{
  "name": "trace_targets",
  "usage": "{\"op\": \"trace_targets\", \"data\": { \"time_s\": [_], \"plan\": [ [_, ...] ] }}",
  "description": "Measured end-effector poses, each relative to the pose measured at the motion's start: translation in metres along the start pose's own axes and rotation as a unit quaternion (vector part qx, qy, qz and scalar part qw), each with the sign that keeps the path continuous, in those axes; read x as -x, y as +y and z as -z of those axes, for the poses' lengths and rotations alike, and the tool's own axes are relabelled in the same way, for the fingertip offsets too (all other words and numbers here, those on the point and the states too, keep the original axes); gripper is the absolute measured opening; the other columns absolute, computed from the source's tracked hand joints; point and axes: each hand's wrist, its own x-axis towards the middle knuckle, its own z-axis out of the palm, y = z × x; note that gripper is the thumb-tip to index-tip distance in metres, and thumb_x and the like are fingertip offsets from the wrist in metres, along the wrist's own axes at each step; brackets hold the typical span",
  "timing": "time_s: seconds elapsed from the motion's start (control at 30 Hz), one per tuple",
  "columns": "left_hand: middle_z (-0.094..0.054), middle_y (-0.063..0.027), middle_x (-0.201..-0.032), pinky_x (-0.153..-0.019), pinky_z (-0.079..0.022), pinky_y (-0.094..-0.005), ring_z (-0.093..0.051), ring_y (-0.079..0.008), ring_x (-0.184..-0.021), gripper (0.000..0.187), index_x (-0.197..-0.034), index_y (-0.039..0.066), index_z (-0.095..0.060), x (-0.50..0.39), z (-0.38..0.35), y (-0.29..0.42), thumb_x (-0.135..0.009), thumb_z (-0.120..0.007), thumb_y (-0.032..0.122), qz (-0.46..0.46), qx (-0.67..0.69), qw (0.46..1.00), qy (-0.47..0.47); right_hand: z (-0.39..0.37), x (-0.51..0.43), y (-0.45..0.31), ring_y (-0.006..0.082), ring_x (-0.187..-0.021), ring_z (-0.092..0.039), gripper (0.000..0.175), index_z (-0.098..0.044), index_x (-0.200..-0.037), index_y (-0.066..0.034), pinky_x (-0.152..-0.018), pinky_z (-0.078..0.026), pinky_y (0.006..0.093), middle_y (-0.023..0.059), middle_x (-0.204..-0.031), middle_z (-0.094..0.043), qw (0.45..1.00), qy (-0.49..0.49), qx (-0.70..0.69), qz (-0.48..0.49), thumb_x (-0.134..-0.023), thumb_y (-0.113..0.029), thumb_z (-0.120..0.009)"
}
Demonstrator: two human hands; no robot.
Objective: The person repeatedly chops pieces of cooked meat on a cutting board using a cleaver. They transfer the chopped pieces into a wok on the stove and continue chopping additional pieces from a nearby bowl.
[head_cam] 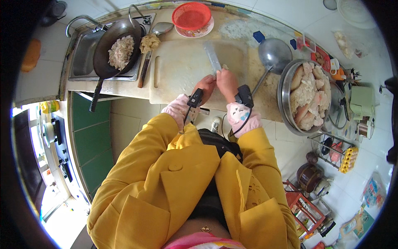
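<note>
A broad kitchen knife blade (pixel 211 56) points away from me over the pale plastic cutting board (pixel 180 62). My right hand (pixel 227 82) is closed at the blade's near end; the handle is hidden. Close beside it, my left hand (pixel 205 87) has curled fingers meeting the base of the blade, and its grip is unclear. A small pale scrap (pixel 225 67) shows by my right fingers. To the left, a dark wok (pixel 99 59) holds chopped pale meat (pixel 121 52). At right, a steel basin (pixel 284 93) is heaped with large pale pieces of raw meat or fat (pixel 307 96).
A spatula (pixel 144 70) with a tan scrubber (pixel 149 43) lies left of the board. The wok rests over a sink (pixel 81 56). Behind stand a red basket (pixel 191 16) and plate (pixel 199 33). A large metal ladle (pixel 275 53) lies right, near a glass lid (pixel 337 105).
</note>
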Motion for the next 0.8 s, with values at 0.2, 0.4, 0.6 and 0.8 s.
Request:
{"op": "trace_targets", "data": {
  "time_s": [0.2, 0.4, 0.6, 0.8],
  "plan": [
    [-0.063, -0.0162, -0.101, -0.083, -0.052, -0.0418, -0.061, -0.0363, -0.095, 0.025, -0.102, 0.004, -0.065, -0.003, 0.016, -0.006, -0.076, -0.066, 0.005, -0.129, -0.100, 0.986, -0.040, 0.038, 0.022, 0.014, 0.0464, -0.071, -0.061, 0.032, -0.062, -0.078, -0.0005, -0.064, -0.047, 0.0553, 0.0266, -0.072, -0.062, 0.999, 0.022, 0.020, 0.045, -0.092, -0.028, -0.056],
    [-0.063, -0.0165, -0.096, -0.080, -0.051, -0.0425, -0.061, -0.0370, -0.092, 0.021, -0.097, 0.003, -0.064, -0.017, 0.016, -0.005, -0.076, -0.065, 0.005, -0.185, -0.143, 0.972, -0.002, 0.068, 0.076, 0.016, 0.0473, -0.071, -0.060, 0.035, -0.060, -0.076, 0.0016, -0.064, -0.046, 0.0548, 0.0269, -0.071, -0.060, 0.996, -0.054, 0.065, 0.041, -0.093, -0.028, -0.055],
    [-0.061, -0.0161, -0.086, -0.077, -0.050, -0.0435, -0.060, -0.0371, -0.086, 0.015, -0.092, 0.003, -0.061, -0.024, 0.019, 0.001, -0.078, -0.065, 0.009, -0.117, -0.180, 0.974, -0.075, 0.073, 0.113, 0.005, 0.0461, -0.073, -0.061, 0.032, -0.062, -0.077, 0.0018, -0.066, -0.047, 0.0543, 0.0261, -0.072, -0.062, 0.997, -0.045, 0.050, -0.033, -0.093, -0.025, -0.053],
    [-0.059, -0.0179, -0.094, -0.076, -0.050, -0.0439, -0.058, -0.0389, -0.084, 0.015, -0.089, 0.003, -0.057, -0.030, 0.016, 0.004, -0.076, -0.063, 0.007, -0.137, -0.161, 0.976, -0.046, 0.078, 0.115, -0.001, 0.0466, -0.075, -0.062, 0.032, -0.062, -0.078, 0.0028, -0.068, -0.048, 0.0547, 0.0274, -0.074, -0.062, 0.995, -0.045, 0.033, -0.079, -0.093, -0.025, -0.053]
  ]
}}
